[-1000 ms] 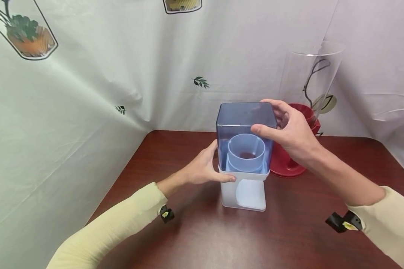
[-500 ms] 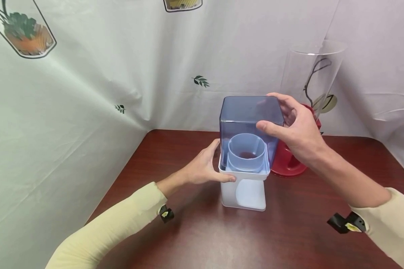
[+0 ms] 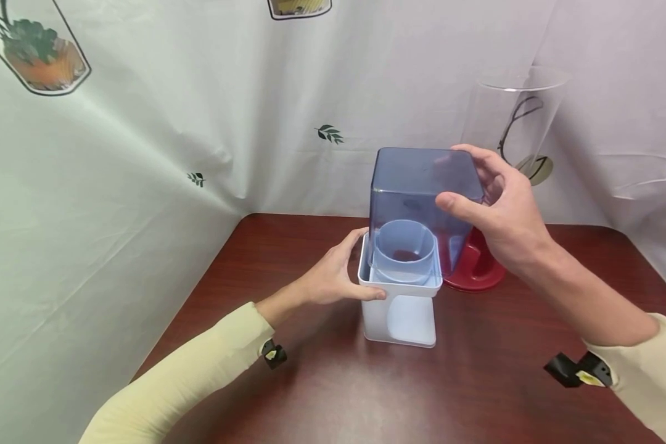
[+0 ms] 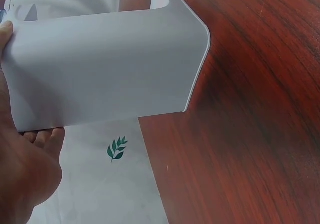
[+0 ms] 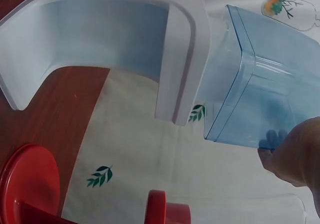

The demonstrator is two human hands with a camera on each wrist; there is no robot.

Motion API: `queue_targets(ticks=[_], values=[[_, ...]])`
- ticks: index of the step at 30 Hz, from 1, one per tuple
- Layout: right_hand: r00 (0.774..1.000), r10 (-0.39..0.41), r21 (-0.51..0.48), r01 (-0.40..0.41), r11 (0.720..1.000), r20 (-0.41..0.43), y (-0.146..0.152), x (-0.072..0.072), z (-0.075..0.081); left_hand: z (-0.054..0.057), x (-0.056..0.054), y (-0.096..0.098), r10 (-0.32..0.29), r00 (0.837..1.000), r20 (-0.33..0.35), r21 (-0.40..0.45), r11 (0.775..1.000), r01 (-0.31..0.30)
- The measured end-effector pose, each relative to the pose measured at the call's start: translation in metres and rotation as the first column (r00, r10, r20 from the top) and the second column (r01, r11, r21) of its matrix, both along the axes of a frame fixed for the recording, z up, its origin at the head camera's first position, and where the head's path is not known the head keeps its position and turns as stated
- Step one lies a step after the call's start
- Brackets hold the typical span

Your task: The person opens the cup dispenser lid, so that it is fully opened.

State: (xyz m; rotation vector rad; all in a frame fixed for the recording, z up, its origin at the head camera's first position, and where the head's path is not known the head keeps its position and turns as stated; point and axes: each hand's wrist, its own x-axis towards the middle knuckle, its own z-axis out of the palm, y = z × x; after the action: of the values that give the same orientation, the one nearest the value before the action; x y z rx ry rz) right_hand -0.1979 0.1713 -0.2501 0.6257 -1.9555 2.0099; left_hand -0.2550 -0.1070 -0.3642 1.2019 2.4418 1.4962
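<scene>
My right hand (image 3: pixel 510 213) grips the upper right of a see-through blue square cover (image 3: pixel 422 169), thumb on the near side and fingers behind. Below it stands a white dispenser base (image 3: pixel 376 320), upright on the table, with a cut-out front. My left hand (image 3: pixel 328 276) clasps the base at its upper left, thumb across the front below the rim. A round collar (image 3: pixel 405 272) in the base shows through the cover. In the right wrist view a gap separates the cover (image 5: pixel 272 73) from the rim of the base (image 5: pixel 182 58).
A red stand (image 3: pixel 477 271) with a tall clear cylinder (image 3: pixel 491 117) is close behind my right hand. White printed cloth (image 3: pixel 288 92) hangs behind and to the left of the dark red wooden table (image 3: pixel 333 388).
My right hand has lifted the blue cover up and to the right, off the white base. The left hand and the base have stayed in place.
</scene>
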Motion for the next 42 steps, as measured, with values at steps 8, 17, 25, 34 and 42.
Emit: queue_targets(ticks=[8,17,25,34,42], values=[[0.999,0.041,-0.079,-0.041,0.996,-0.001,0.002,0.001,-0.002,0.0,-0.002,-0.003,-0.017,1.0,-0.007,-0.01,1.0,0.017],[0.998,0.047,-0.17,-0.052,0.984,-0.032,0.002,0.0,0.002,0.001,-0.004,-0.017,0.023,0.998,-0.065,-0.038,0.999,-0.026],[0.998,0.062,-0.191,-0.065,0.979,-0.024,0.005,-0.003,-0.002,0.004,-0.008,-0.035,0.055,0.997,-0.057,-0.058,0.997,-0.059],[0.997,0.07,-0.247,-0.075,0.966,-0.029,0.003,-0.005,-0.008,0.005,-0.012,-0.051,0.067,0.997,-0.036,-0.058,0.996,-0.069],[0.997,0.062,-0.288,-0.07,0.955,-0.036,-0.001,-0.007,-0.012,0.006,-0.015,-0.065,0.083,0.996,-0.016,-0.06,0.995,-0.084]])
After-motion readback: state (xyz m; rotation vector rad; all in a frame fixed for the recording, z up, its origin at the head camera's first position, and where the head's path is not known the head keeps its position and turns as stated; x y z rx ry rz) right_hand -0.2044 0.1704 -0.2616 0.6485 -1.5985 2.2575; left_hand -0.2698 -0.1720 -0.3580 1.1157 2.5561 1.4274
